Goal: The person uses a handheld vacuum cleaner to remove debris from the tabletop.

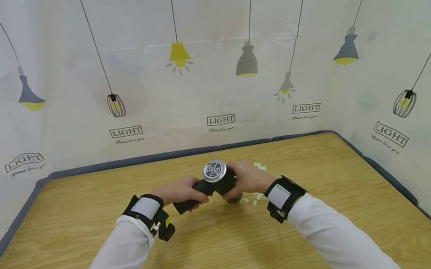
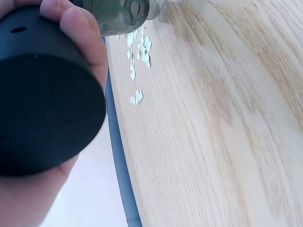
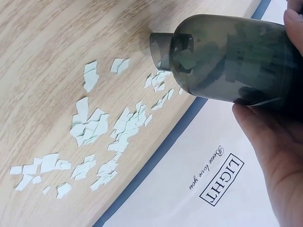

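The small vacuum (image 1: 227,181) was held by both hands over the surface (image 1: 202,260). Its black handle (image 1: 184,206) stuck out to the vacuum's left, and the left hand (image 1: 180,192) had its fingers wrapped round it. The right hand (image 1: 248,177) gripped the right side of the vacuum's body, with thumb and fingers on opposite sides. Neither hand was spread out flat.

The vacuum's body was long from the round silver grille (image 1: 215,171) on top, down through the dark see-through cup (image 3: 227,56), to the short spout (image 3: 161,51) at the low end. The spout pointed down at the surface. How much the vacuum leaned was hard to say.

The pale green paper bits (image 3: 128,124) lay to the vacuum's right, some of them just beside its spout and a few farther back. The right hand was nearer to them, and the left hand was on the vacuum's other side. I could not tell if the spout touched the surface or hung just above it.
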Demonstrator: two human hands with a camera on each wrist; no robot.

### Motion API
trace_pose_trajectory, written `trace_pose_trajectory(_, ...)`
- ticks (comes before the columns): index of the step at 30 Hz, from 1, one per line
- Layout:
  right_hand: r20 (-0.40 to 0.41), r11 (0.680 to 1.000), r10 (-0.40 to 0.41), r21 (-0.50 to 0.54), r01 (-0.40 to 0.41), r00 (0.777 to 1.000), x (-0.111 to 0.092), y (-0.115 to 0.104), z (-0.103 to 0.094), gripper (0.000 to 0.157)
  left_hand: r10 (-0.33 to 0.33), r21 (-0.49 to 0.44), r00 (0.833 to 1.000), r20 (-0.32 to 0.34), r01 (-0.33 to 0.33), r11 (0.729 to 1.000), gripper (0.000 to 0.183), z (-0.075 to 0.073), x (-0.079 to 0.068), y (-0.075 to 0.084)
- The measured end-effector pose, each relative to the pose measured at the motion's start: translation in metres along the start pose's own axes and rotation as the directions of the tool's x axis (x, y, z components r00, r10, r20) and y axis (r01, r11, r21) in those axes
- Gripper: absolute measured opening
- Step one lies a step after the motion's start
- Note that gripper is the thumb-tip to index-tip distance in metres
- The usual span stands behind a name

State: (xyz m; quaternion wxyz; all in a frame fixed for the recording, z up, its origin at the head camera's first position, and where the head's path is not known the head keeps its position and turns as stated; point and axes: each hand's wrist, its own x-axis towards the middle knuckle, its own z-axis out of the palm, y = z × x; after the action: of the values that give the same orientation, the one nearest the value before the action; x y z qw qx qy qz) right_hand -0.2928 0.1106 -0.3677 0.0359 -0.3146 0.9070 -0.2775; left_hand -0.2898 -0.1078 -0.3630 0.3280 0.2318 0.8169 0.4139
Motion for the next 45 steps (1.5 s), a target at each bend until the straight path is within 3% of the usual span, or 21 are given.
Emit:
trace_pose_trajectory(7,-0.005,1.0,-0.01,0.006,0.01,1.0,-0.005,0.0,-0.005,0.063,0.006,-0.013,1.0,0.008,-0.006,1.0,0.032,0.002,0.002,0.003)
trace_pose_trajectory(35,0.032,0.999,0.039,-0.016,-0.039,0.999,-0.014,0.008,-0.012,0.064,0.006,-0.019,0.999,0.044,-0.005,1.0,0.042,0.009,0.014,0.007)
trace_pose_trajectory(45,0.041,0.998,0.055,-0.036,-0.053,0.998,-0.016,0.01,-0.015,0.065,0.029,-0.028,0.999,0.04,-0.028,0.999,0.035,0.013,0.018,0.007)
